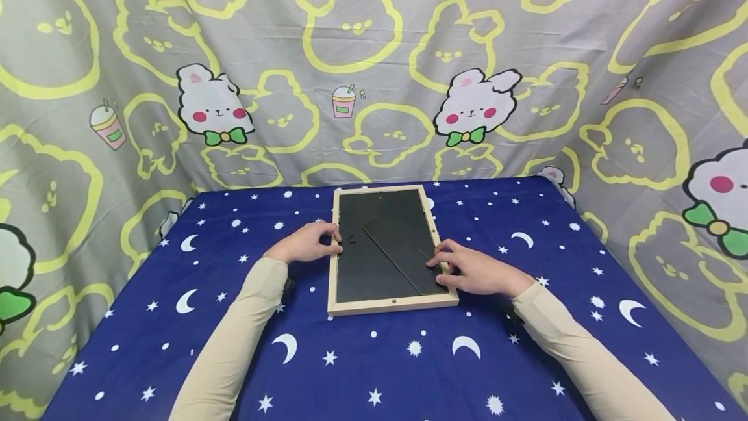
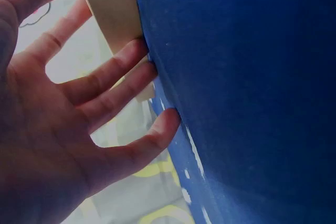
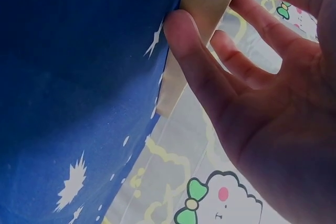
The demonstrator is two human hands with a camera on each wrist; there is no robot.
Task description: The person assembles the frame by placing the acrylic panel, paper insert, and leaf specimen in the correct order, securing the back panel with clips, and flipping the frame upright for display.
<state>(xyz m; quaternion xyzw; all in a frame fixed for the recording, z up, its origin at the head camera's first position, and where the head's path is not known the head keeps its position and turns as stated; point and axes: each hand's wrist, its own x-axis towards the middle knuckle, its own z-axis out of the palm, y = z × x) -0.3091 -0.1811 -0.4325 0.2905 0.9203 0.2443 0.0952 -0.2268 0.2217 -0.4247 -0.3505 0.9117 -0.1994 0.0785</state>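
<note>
A picture frame [image 1: 335, 284] with a light wooden border lies with its black backing [image 1: 374, 265] up on the blue cloth. A thin dark strip, apparently a stand leg [image 1: 393, 261], runs slantwise across the backing. At the left border, my left hand [image 1: 306, 243] touches the wood with thumb and fingertips. The left wrist view has its fingers [image 2: 113, 77] fairly straight against the side. Near the lower right corner, my right hand [image 1: 476, 269] rests its thumb and fingertips over the border. Its little finger [image 3: 191, 51] lies along the wooden side.
A dark blue cloth [image 1: 374, 369] with white moons and stars covers the table. Behind and beside it hangs a grey curtain [image 1: 374, 135] with yellow outlines and white rabbits. The far end of the frame is close to the curtain.
</note>
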